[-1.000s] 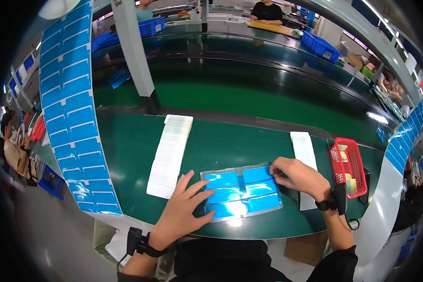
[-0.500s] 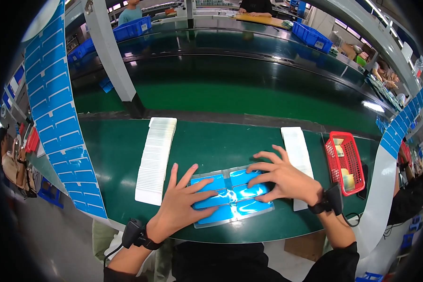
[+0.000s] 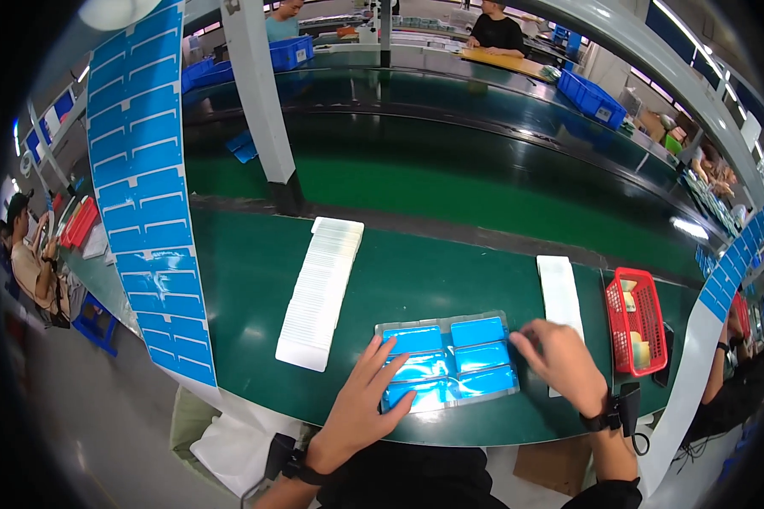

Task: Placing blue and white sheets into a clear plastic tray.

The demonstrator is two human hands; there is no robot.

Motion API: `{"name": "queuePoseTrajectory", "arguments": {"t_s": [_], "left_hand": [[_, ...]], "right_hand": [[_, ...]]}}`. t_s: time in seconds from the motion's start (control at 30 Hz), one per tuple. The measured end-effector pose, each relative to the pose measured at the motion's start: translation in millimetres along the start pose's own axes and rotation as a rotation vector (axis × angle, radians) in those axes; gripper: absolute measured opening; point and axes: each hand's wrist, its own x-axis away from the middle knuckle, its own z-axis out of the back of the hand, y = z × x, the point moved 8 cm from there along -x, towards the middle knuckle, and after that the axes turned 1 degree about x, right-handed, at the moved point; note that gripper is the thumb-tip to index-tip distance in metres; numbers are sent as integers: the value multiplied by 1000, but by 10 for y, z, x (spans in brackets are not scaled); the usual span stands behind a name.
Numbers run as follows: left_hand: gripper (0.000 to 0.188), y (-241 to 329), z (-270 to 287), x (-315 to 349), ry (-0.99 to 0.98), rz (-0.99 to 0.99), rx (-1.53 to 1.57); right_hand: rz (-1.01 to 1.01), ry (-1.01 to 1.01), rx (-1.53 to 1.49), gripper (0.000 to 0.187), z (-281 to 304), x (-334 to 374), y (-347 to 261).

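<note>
A clear plastic sheet with several blue rectangular panels in two columns (image 3: 482,357) lies on the green worktable (image 3: 255,280) in front of me. My left hand (image 3: 367,399) rests on its left side, fingers spread over the left column. My right hand (image 3: 564,362) is just off the sheet's right edge, fingers loosely bent and nothing visible in them. To the left lies a long fanned stack of white cards (image 3: 320,293). Another stack of white cards (image 3: 559,293) is beyond my right hand, its near end partly covered by it.
A red plastic basket (image 3: 636,322) with yellowish pieces stands at the right. A long strip of blue panels (image 3: 157,204) hangs at the left, another (image 3: 730,263) at the right. A grey post (image 3: 261,93) rises behind the table. Blue bins (image 3: 590,97) and other people are farther back.
My right hand has lifted off the sheet and moved right, uncovering the right column. My left hand stays on the left side. The whole view has shifted, showing more on the left.
</note>
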Motion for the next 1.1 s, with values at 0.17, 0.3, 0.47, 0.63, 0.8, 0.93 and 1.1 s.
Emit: {"name": "queuePoseTrajectory", "arguments": {"t_s": [0.17,0.3,0.47,0.63,0.8,0.93,1.1], "left_hand": [[59,-99,38,76,79,47,50],[59,-136,82,58,53,60,154],[61,-137,106,63,42,70,213],[91,-229,65,89,10,146,333],[100,-230,106,113,109,91,485],[84,-309,160,177,240,122,618],[44,-284,308,265,412,82,463]], "right_hand": [[-138,-243,-126,37,-342,6,204],[-166,-329,-213,37,-280,-7,155],[-146,-328,-291,35,211,-128,-347],[283,-281,-252,29,640,-392,-1328],[644,-327,-101,25,707,-865,-1855],[435,-389,-283,34,963,-1649,-1383],[-38,-34,138,50,1506,-2187,-167]]}}
